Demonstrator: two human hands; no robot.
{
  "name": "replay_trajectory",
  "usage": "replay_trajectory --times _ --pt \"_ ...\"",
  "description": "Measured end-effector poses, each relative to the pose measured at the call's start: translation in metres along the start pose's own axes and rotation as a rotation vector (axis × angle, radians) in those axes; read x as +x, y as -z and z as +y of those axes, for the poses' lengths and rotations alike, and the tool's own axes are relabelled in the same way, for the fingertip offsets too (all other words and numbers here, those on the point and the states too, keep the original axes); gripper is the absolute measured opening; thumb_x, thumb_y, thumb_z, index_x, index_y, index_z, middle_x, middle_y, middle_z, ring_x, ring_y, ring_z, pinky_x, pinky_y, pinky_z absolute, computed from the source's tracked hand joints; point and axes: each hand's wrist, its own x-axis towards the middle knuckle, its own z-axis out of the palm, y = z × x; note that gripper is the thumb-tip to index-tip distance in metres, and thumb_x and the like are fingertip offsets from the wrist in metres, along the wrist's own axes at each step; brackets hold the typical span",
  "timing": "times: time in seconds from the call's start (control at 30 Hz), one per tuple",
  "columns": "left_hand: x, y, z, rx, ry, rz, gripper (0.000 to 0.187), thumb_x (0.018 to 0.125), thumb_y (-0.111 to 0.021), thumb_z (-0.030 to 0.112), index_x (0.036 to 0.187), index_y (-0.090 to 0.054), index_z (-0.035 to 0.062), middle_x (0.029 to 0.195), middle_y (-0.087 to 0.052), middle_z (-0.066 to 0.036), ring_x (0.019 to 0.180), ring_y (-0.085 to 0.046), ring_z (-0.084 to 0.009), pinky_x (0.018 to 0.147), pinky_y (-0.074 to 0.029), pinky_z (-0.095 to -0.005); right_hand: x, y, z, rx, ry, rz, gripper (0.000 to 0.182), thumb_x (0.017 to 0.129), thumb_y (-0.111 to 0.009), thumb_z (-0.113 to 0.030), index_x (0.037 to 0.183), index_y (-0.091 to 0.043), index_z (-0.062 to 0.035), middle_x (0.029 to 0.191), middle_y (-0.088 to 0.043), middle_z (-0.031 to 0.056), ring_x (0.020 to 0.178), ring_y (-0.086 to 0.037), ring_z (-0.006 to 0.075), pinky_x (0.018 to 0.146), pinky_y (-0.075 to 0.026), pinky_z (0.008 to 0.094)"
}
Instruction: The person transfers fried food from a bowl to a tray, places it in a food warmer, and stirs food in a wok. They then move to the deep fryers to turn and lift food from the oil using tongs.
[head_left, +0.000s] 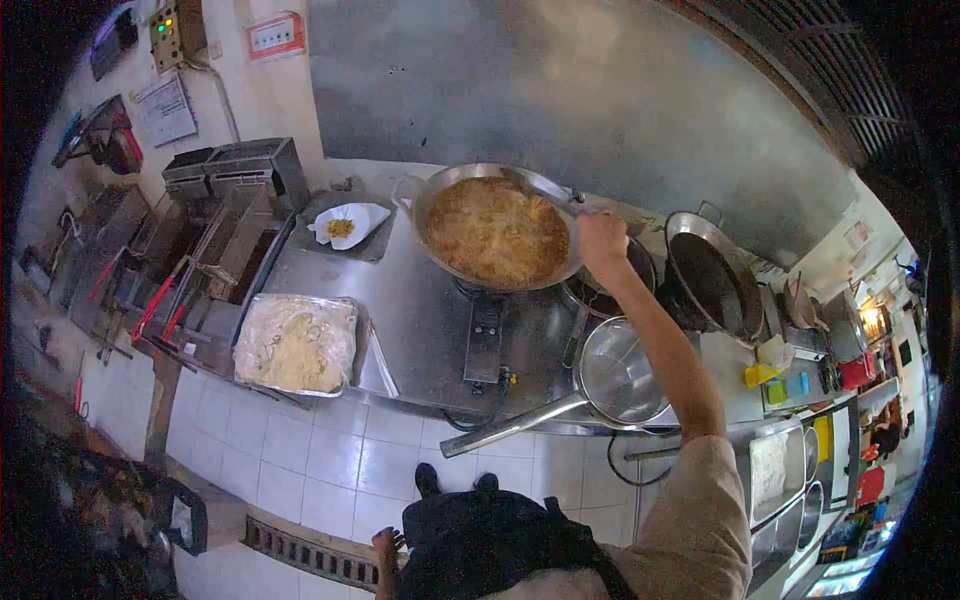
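My right hand (603, 242) is closed at the right rim of a large wok (440, 264), where its side handle sits; the grip itself is mostly hidden. Bubbling brown oil (495, 230) fills the wok, with pale froth across its surface. Low at my side hangs my left hand (388, 542), holding nothing, its fingers loosely apart. Beneath my right forearm lies a long-handled metal strainer (620, 372), its handle reaching over the counter's front edge. A dark pan (640, 268) stands partly hidden behind the same arm.
Left on the steel counter (420, 330) sit a plastic-lined tray of pale flour (300, 345), tongs (382, 358) and a paper-lined dish (345, 226). Deep fryers (235, 230) stand farther left. To the right is another wok (712, 280). A floor drain (310, 553) runs behind me.
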Motion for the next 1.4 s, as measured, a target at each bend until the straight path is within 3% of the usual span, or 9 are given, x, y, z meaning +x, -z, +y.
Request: replay_trajectory --times 0.17,0.2,0.3,0.43,0.5,0.6,1.0,1.13,1.4 --pt "0.014 0.023 -0.012 -0.19 0.156 -0.114 0.038 0.085 -0.056 0.022 0.116 -0.047 0.002 0.104 -0.056 -0.018 0.093 -0.058 -0.0331 0.07 -0.054 -0.0418 0.002 0.009 -0.011 0.119 0.05 -0.05 0.011 0.071 -0.059 -0.011 0.075 -0.067 -0.0051 0.075 -0.065 0.016 0.071 -0.065 0.0308 0.063 -0.052 0.0405" --pt "0.012 0.017 -0.019 -0.294 0.105 0.02 0.033 0.082 -0.055 0.018 0.104 -0.052 -0.0066 0.087 -0.06 -0.02 0.066 -0.061 -0.029 0.056 -0.053 -0.0399 -0.001 0.006 -0.013 0.158 0.048 -0.001 0.01 0.071 -0.059 -0.011 0.074 -0.066 -0.0048 0.073 -0.064 0.016 0.071 -0.065 0.0311 0.064 -0.052 0.0409" --pt "-0.004 0.006 -0.019 -0.089 0.007 0.1 0.034 0.083 -0.053 0.018 0.107 -0.051 -0.0055 0.089 -0.061 -0.02 0.068 -0.061 -0.0293 0.057 -0.053 -0.0399 -0.009 0.016 -0.02 0.209 0.065 -0.007 0.011 0.07 -0.058 -0.011 0.075 -0.066 -0.0038 0.071 -0.064 0.0165 0.071 -0.065 0.0319 0.064 -0.052 0.0422" --pt "0.035 0.043 -0.054 0.34 -0.161 -0.156 0.045 0.087 -0.049 0.027 0.121 -0.041 -0.0018 0.108 -0.054 -0.019 0.09 -0.057 -0.0314 0.073 -0.052 -0.0427 -0.016 0.024 -0.015 0.234 0.036 -0.001 0.012 0.07 -0.058 -0.009 0.078 -0.065 -0.0046 0.075 -0.064 0.0165 0.075 -0.065 0.0318 0.065 -0.052 0.0414" --pt "0.052 0.033 -0.068 -0.051 0.092 0.138 0.039 0.085 -0.051 0.025 0.113 -0.049 -0.0015 0.096 -0.059 -0.019 0.072 -0.061 -0.0295 0.059 -0.053 -0.0389 -0.014 0.024 -0.006 0.16 0.015 0.007 0.01 0.069 -0.06 -0.009 0.075 -0.067 -0.0042 0.073 -0.065 0.0154 0.072 -0.065 0.0305 0.062 -0.053 0.0402" --pt "0.027 0.028 -0.038 -0.05 0.124 0.077 0.04 0.085 -0.05 0.026 0.114 -0.047 -0.001 0.1 -0.058 -0.019 0.071 -0.061 -0.0297 0.058 -0.053 -0.0386 -0.006 0.02 0.0 0.077 0.03 0.022 0.01 0.07 -0.06 -0.01 0.075 -0.067 -0.0041 0.073 -0.065 0.0144 0.071 -0.066 0.0291 0.06 -0.053 0.0391" --pt "0.019 0.041 -0.07 -0.132 -0.122 -0.035 0.042 0.088 -0.046 0.028 0.117 -0.044 -0.0026 0.099 -0.056 -0.018 0.078 -0.06 -0.0303 0.059 -0.052 -0.0377 -0.023 -0.018 0.015 0.236 0.088 -0.04 0.013 0.067 -0.059 -0.011 0.075 -0.066 -0.0033 0.075 -0.063 0.0185 0.072 -0.064 0.0343 0.063 -0.051 0.0443" --pt "0.02 0.025 -0.051 -0.029 0.203 0.172 0.04 0.088 -0.044 0.023 0.12 -0.043 -0.0016 0.1 -0.056 -0.018 0.07 -0.061 -0.0277 0.05 -0.051 -0.034 -0.041 -0.001 0.006 0.206 0.106 -0.008 0.013 0.066 -0.059 -0.011 0.074 -0.065 -0.0034 0.076 -0.064 0.0177 0.071 -0.064 0.0337 0.063 -0.051 0.0442" --pt "0.008 0.038 -0.027 -0.085 -0.083 -0.112 0.037 0.087 -0.05 0.026 0.112 -0.049 -0.0011 0.09 -0.059 -0.015 0.07 -0.061 -0.0259 0.058 -0.052 -0.0347 -0.06 0.022 0.032 0.174 -0.01 0.051 0.027 0.068 -0.06 -0.011 0.095 -0.062 -0.0081 0.08 -0.063 0.0162 0.073 -0.064 0.0329 0.06 -0.052 0.0424"
